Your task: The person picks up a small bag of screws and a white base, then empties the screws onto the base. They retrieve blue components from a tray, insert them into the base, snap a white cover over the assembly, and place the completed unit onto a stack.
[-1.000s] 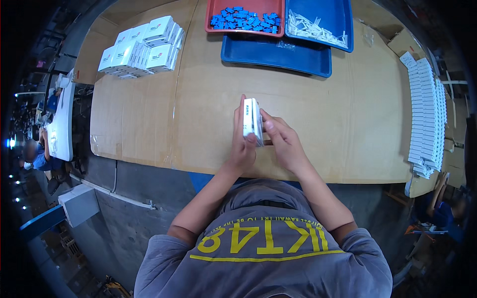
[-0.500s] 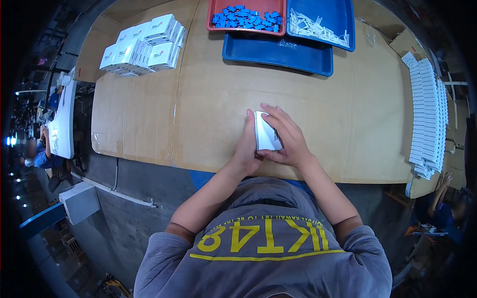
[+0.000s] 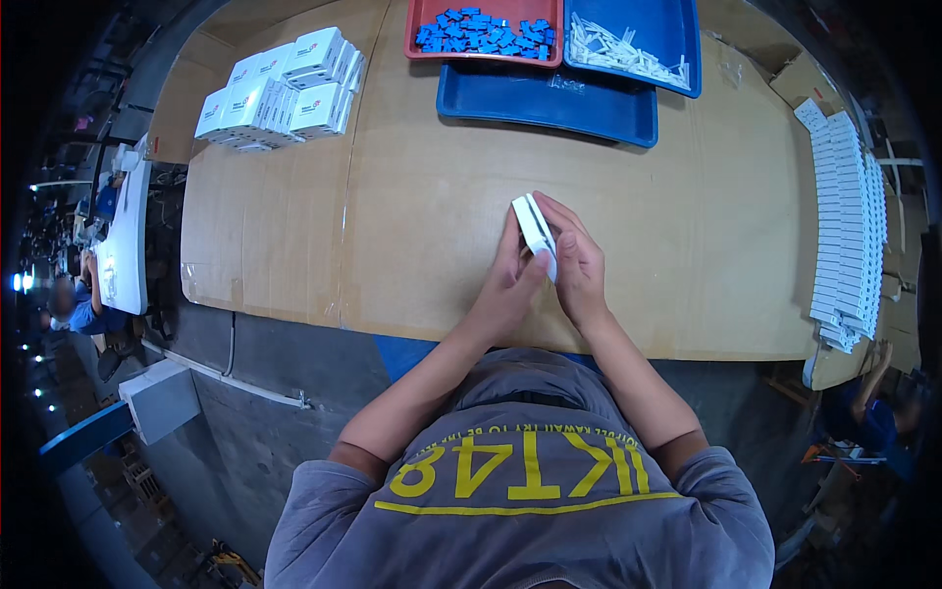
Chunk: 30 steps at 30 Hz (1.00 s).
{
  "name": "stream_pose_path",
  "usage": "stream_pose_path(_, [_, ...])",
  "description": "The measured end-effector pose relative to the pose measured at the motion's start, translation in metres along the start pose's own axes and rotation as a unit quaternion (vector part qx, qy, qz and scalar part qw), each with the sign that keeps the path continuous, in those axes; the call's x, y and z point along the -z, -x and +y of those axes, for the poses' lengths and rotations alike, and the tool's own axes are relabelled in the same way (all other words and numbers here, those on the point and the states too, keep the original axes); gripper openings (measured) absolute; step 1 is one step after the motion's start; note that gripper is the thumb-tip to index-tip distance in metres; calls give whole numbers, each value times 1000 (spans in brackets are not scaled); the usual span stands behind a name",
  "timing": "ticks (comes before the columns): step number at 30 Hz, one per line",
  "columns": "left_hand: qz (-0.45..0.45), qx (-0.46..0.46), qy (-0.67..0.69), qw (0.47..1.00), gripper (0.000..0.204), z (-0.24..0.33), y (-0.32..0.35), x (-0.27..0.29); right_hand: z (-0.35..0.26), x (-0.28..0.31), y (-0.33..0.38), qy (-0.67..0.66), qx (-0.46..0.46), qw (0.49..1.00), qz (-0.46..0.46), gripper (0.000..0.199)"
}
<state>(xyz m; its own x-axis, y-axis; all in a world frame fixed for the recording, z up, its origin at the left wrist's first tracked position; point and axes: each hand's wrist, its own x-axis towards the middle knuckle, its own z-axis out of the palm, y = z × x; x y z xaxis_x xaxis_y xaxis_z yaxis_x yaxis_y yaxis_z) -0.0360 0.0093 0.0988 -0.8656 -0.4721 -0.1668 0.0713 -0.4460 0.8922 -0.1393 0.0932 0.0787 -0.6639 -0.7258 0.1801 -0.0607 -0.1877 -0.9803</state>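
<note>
A small white box is held tilted up on its edge above the near part of the table, with a narrow side facing up and a dark gap along it. My left hand grips its left side, thumb on the near end. My right hand is closed against the other side, its fingers along the far right face and its thumb raised beside the gap. What lies inside the box is hidden.
Stacked white boxes stand at the far left. A red tray of blue plastic pieces, a blue tray of white sticks and another blue tray are at the back. Long rows of white pieces line the right edge.
The white box has turned from lying with its broad printed face up to standing on edge. My right hand has shifted from over its face to its right side.
</note>
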Motion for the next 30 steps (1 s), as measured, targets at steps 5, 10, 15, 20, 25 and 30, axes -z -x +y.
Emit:
stream_pose_path(5, [90, 13, 21, 996, 68, 5, -5, 12, -19, 6, -10, 47, -40, 996, -72, 45])
stream_pose_path(10, [110, 90, 65, 988, 59, 1, -10, 24, -37, 7, -10, 198, 29, 964, -177, 55])
stream_pose_path(15, [137, 82, 49, 986, 59, -5, -8, 17, -15, 8, -4, 285, 155, 936, -138, 57])
stream_pose_path(20, [160, 68, 49, 984, 58, -8, -10, 12, -1, 2, 2, 287, 184, 934, -106, 53])
stream_pose_path(25, [169, 92, 32, 981, 50, -10, -10, 12, 8, -2, 9, 294, 161, 939, -82, 48])
stream_pose_path(30, [176, 96, 37, 979, 48, -14, -8, 13, 13, -5, 12, 302, 187, 932, -72, 42])
